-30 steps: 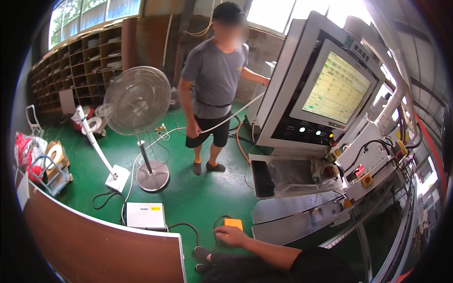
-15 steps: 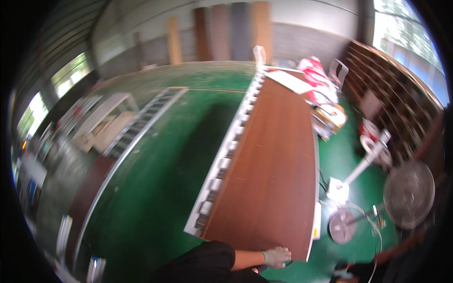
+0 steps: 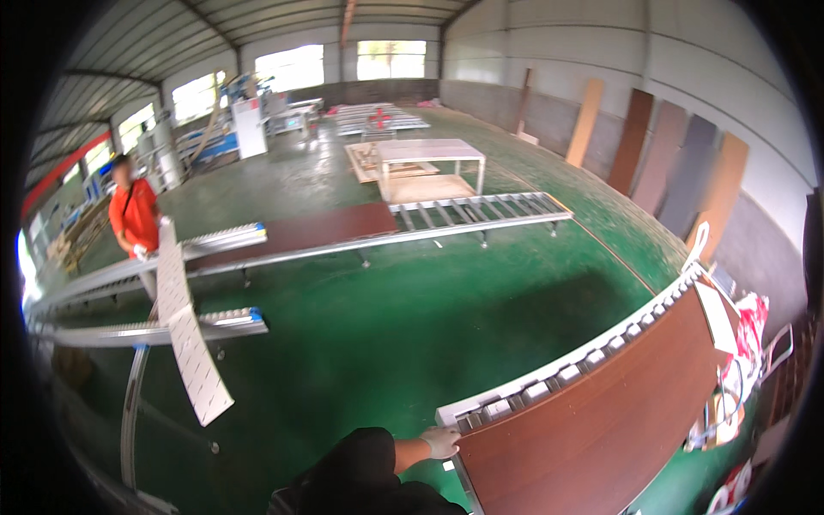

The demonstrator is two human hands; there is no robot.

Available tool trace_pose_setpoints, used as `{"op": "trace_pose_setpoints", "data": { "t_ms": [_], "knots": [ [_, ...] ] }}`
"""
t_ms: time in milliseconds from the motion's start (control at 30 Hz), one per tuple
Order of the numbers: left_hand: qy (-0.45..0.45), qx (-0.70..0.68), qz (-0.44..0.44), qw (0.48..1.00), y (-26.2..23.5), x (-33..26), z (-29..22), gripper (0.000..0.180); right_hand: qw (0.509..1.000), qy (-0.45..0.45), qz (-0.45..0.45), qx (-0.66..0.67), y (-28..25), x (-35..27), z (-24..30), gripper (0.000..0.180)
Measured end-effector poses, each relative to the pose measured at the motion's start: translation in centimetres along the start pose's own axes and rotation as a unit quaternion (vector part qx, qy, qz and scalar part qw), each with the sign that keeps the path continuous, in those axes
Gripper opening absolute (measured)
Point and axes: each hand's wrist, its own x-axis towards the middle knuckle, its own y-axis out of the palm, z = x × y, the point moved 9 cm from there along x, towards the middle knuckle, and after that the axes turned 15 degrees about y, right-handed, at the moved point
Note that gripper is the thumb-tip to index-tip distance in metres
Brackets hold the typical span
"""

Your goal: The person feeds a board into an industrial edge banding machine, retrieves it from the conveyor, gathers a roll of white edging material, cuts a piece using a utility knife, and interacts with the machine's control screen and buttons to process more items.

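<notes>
A long brown panel [image 3: 592, 412] lies flat on a roller conveyor [image 3: 536, 390] and stretches from the lower middle toward the right. My left hand [image 3: 441, 442], in a pale glove, is at the panel's near left corner. Its fingers are curled at the edge, partly hidden, and seem to grip it. My black sleeve comes up from the lower edge. My right hand is out of sight. On the panel's far end rests a white board [image 3: 715, 318].
Across the green floor a person in orange [image 3: 134, 210] holds a long pale strip [image 3: 184, 326] across metal rails [image 3: 215, 322]. Behind runs another roller conveyor [image 3: 481, 215] with a dark panel. A white table [image 3: 429, 154] stands beyond. Coloured boards [image 3: 631, 142] lean on the right wall.
My view has swung left, bringing the person in orange into sight. The brown panel now lies lower right. My left hand has shifted along its near end to the left corner.
</notes>
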Motion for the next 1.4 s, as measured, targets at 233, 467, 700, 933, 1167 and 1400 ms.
{"op": "trace_pose_setpoints", "data": {
  "t_ms": [233, 467, 700, 933, 1167, 1400],
  "knots": [
    [-0.079, -0.131, -0.189, 0.97, -3.8, -9.8, 3.7, 0.043, 0.978, 0.053, 0.172, -0.104, 5.9, 4.0, 1.2, 0.048],
    [-0.271, 0.079, -0.382, 0.88, -19.0, -32.9, 13.9, 0.038, 0.954, -0.035, 0.248, -0.166, 11.8, 11.4, 9.8, 0.046],
    [-0.607, 0.114, -0.495, 0.611, -21.0, -63.0, 27.7, 0.049, 0.974, -0.046, 0.21, -0.068, 27.8, 14.2, 27.1, 0.043],
    [-0.731, 0.098, -0.444, 0.509, -11.2, -73.7, 25.6, 0.068, 0.893, 0.061, 0.317, -0.314, 49.9, 20.9, 28.1, 0.045],
    [-0.661, 0.018, -0.632, 0.403, -3.5, -69.5, 16.0, 0.043, 0.655, -0.046, 0.469, -0.591, 71.8, 14.3, 30.5, 0.042],
    [-0.721, -0.288, -0.589, 0.222, 8.6, -56.5, 9.3, 0.045, 0.497, -0.023, 0.529, -0.687, 90.2, 15.9, 24.3, 0.028]
  ]
}}
